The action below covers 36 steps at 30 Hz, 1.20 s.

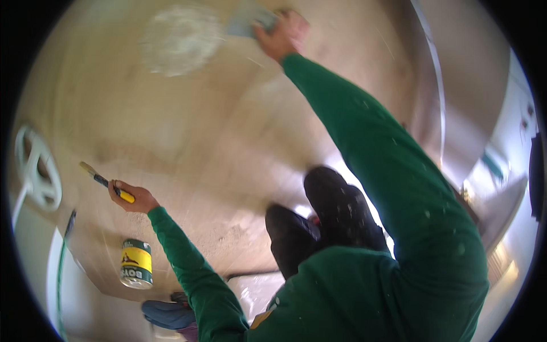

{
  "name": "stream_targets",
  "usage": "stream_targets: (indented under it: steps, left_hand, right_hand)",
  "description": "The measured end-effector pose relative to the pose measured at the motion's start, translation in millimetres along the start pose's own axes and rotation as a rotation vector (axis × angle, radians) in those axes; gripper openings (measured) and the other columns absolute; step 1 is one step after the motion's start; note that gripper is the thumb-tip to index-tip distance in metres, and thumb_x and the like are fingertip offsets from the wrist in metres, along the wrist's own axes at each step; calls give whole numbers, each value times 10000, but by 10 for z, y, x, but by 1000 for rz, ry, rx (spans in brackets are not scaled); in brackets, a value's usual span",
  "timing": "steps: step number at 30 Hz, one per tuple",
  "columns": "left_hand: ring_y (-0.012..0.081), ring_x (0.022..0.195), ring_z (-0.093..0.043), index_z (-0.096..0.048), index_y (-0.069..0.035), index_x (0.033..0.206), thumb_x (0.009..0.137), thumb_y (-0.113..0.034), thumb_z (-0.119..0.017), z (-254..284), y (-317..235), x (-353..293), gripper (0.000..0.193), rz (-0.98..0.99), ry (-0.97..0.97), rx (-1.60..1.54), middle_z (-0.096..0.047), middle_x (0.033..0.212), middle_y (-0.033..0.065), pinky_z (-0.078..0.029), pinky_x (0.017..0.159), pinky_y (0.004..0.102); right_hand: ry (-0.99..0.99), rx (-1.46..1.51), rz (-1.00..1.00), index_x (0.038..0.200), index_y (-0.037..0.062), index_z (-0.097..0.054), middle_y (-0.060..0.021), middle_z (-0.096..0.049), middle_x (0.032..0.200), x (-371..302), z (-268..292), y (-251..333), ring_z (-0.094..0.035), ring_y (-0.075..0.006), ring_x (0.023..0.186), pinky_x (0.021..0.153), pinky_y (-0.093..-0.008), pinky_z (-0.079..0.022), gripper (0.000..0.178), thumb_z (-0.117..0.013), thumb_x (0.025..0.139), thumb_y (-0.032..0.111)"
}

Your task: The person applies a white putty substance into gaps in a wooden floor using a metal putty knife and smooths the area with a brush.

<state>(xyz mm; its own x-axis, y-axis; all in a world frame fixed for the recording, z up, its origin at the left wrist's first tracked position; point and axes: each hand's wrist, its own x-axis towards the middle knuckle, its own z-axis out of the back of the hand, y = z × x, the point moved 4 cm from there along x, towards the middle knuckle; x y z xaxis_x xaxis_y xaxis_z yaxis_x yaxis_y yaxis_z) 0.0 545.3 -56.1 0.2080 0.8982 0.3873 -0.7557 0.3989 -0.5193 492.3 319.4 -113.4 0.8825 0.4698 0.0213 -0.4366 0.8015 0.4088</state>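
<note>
My left hand [134,196] is closed round the yellow handle of a paintbrush [101,180], whose pale bristles point up and left. Farther out at the top, my right hand [276,39] grips a thin grey-blue flat piece [245,21] over the tan surface [245,119]. A pinkish patch shows beside those fingers; motion blur hides what it is. Left of the right hand, apart from it, is a round whitish patch or disc [181,40] with a rough look. Below my left hand a green and yellow can [136,263] shows its silvery end.
A white spoked wheel-shaped piece [39,168] on a pole stands at the far left, near a thin green rod [60,273]. My dark-trousered knees [342,208] are at centre. Blue-grey cloth [168,314] lies at the lower left. A white strip [436,68] curves along the right.
</note>
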Motion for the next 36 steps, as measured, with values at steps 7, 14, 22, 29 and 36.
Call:
stream_targets:
  steps: [7, 14, 22, 29, 36]
  left_hand:
    - [378, 1232, -548, -602, -18, 1265, 1011, -248, -617, -993, 26, -219, 342, -183, 47, 126, -617, 1273, 187, -415, 1042, 515]
    - [378, 1232, -531, -607, -53, 1274, 1022, -340, -578, -1061, 3, -81, 383, -177, 51, 171, -625, 1271, 165, -413, 1030, 528]
    - [366, 1278, -501, -606, -52, 1297, 1039, -363, -556, -1189, -146, -310, 408, -84, 113, 137, -600, 1334, 170, -422, 1053, 504]
    - [379, 1291, -480, -568, -14, 1339, 1056, -336, -537, -1352, -234, -630, 430, -52, 159, 100, -579, 1352, 193, -421, 1072, 490]
    - [413, 1237, -557, -590, 79, 1301, 1036, -278, -569, -1083, -584, -272, 445, -164, 43, 54, -605, 1313, 264, -414, 1102, 471]
  right_hand:
    - [-47, 38, 75, 1240, -16, -575, -234, -473, 1369, 188, -77, 76, -407, -410, 1302, 1122, -524, -280, 683, -730, 825, 503]
    - [-26, 221, 190, 1235, 2, -571, -241, -584, 1234, -393, 410, -1121, -572, -398, 1164, 988, -460, -483, 469, -687, 906, 315]
    - [527, -584, -1013, 1273, -34, -624, -256, -630, 1306, -3928, 2358, -4366, -623, -375, 1207, 994, -425, -519, 482, -602, 953, 326]
    - [415, -765, -1012, 1166, -63, -644, -262, -687, 1177, -5422, 2514, -5422, -672, -365, 1137, 962, -399, -559, 492, -660, 896, 348]
    - [565, -417, -1387, 1161, -43, -675, -224, -708, 1175, -5085, 1962, -5645, -716, -338, 1064, 925, -419, -580, 600, -775, 731, 363]
